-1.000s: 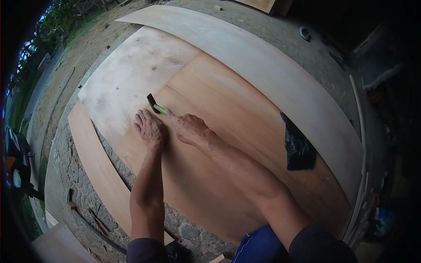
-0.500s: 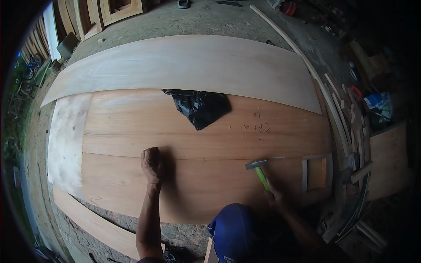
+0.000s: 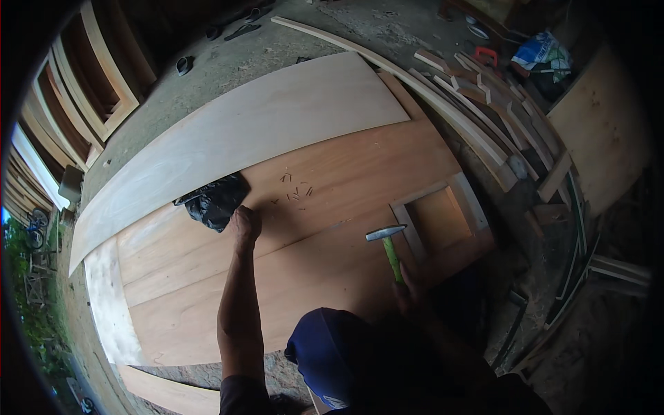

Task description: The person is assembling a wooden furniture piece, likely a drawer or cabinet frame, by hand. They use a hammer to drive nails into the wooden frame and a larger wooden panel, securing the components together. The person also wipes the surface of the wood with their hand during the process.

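Observation:
My left hand (image 3: 245,225) is closed in a fist over the wide brown plywood panel (image 3: 207,283), at the lower right corner of a crumpled black plastic bag (image 3: 213,200). Whatever it may hold is hidden. Several small nails (image 3: 297,192) lie scattered on the panel to the right of that hand. In my right hand (image 3: 409,287) is a hammer (image 3: 391,257), gripped by its green handle with the metal head pointing away from me. A small rectangular wooden frame (image 3: 413,234) lies on the panel just beyond and right of the hammer.
A paler plywood sheet (image 3: 235,124) overlaps the panel's far side. Long wood strips (image 3: 477,117) are heaped at the right, near a leaning board (image 3: 598,124). Wooden frames (image 3: 111,76) stand at the far left. Dark blue cloth (image 3: 325,353) shows at the near edge.
The view has turned to the right. My left fist has moved across the panel to the bag's edge, closer to the nails. The hammer stays in my right hand, now nearer the small frame.

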A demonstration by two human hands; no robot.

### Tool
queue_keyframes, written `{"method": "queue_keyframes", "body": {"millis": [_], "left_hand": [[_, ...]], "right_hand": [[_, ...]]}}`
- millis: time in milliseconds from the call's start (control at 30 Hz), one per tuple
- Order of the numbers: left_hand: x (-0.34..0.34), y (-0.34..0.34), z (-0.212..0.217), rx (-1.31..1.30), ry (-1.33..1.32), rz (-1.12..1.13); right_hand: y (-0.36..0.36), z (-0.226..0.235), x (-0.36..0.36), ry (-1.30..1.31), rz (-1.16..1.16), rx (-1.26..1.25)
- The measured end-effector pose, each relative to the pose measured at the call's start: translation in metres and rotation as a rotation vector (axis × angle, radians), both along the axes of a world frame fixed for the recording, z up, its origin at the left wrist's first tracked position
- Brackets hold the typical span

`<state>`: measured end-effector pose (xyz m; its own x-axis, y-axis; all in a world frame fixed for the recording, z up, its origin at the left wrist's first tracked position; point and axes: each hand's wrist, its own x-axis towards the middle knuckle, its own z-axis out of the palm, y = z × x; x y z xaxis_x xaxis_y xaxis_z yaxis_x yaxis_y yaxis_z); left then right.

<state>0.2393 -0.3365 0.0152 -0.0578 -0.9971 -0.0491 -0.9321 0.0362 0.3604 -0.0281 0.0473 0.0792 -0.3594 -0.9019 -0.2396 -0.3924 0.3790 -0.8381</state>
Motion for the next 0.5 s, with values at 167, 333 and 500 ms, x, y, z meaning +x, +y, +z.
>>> {"method": "queue_keyframes", "body": {"millis": [167,333,500], "left_hand": [[0.014,0.011,-0.021,-0.361,-0.059,-0.145],[0.020,0.011,-0.026,-0.305,0.276,-0.067],[-0.102,0.095,0.009,0.219,0.799,-0.127]], "right_hand": [[0.005,-0.018,-0.041,0.174,-0.040,-0.284],[0.007,-0.017,-0.062,0.082,-0.097,-0.263],[0.011,-0.025,-0.077,0.442,-0.025,-0.261]]}}
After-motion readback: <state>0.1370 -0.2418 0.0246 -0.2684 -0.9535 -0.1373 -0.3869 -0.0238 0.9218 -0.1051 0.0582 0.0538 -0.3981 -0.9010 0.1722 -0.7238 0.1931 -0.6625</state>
